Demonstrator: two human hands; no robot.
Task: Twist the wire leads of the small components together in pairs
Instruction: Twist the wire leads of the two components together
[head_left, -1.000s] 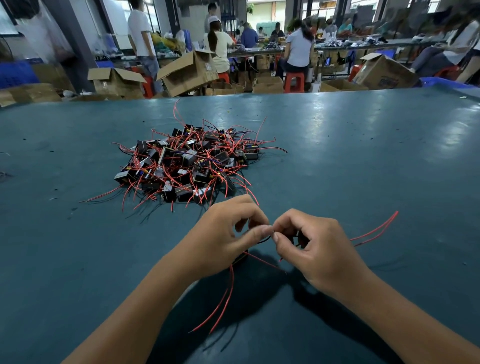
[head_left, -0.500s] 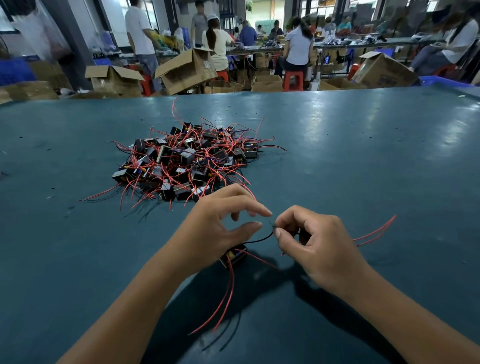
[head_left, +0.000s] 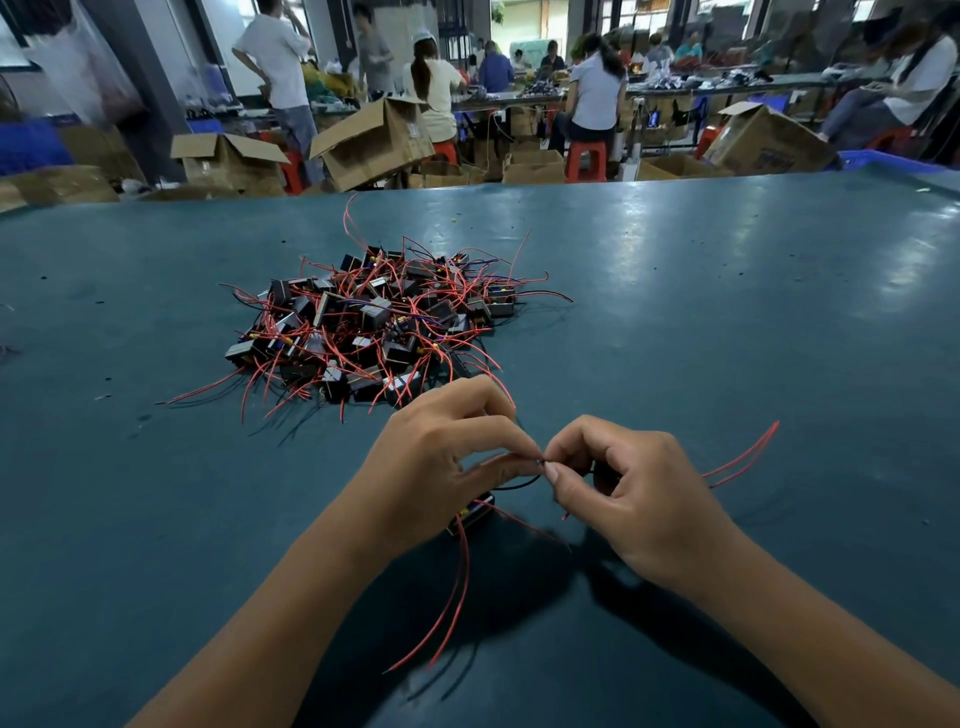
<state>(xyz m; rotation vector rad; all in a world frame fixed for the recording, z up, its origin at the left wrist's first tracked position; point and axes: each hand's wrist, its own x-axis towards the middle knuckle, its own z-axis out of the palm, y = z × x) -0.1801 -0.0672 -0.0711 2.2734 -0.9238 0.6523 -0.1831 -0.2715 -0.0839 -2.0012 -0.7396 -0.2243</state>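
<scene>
**Both hands pinching wire ends over the teal bench**

Left hand (head_left: 441, 457) and right hand (head_left: 634, 488) meet fingertip to fingertip, each pinching the thin black lead (head_left: 514, 486) right where the ends touch. A small black component (head_left: 472, 514) hangs just under the left hand at about 6 o'clock from it, its red leads (head_left: 457, 597) trailing toward me. More red wires (head_left: 743, 457) stick out at 3 o'clock from the right hand. The big pile of components (head_left: 374, 322) sits on the table (head_left: 727, 312) at 11 o'clock from the hands, near them.
</scene>
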